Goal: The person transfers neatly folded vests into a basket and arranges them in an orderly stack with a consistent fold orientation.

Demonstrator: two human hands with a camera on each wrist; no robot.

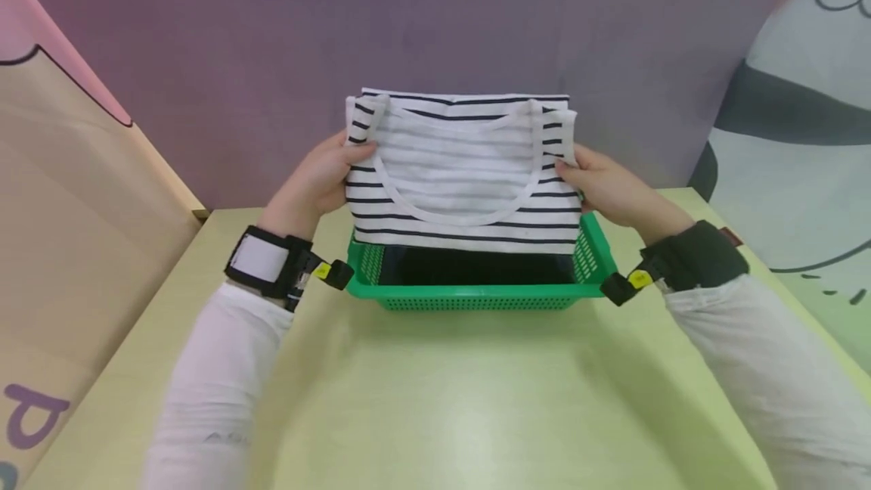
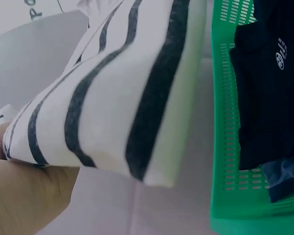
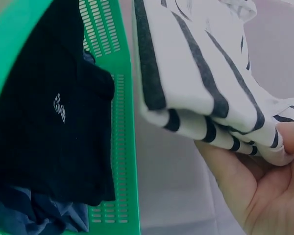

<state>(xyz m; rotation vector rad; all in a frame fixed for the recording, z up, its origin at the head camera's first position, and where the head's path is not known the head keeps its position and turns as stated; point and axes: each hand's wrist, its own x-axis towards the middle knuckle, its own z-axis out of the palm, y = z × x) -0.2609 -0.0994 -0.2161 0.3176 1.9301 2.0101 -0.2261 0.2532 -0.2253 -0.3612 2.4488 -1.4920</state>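
Between my two hands hangs a folded white shirt with black stripes and a wide round neckline. My left hand grips its left edge, thumb in front and fingers behind. On the opposite edge my right hand holds it the same way, as the right wrist view also shows. Behind and below the shirt stands a green basket with slotted walls. Inside the basket lies a folded black garment with a small white print. A blue-grey garment shows under it; the shirt hides part of the basket in the head view.
The basket stands on a pale yellow-green table. A plain purple-grey cloth backdrop rises behind it. Printed panels flank the table, a beige one at left and one with a cartoon animal at right.
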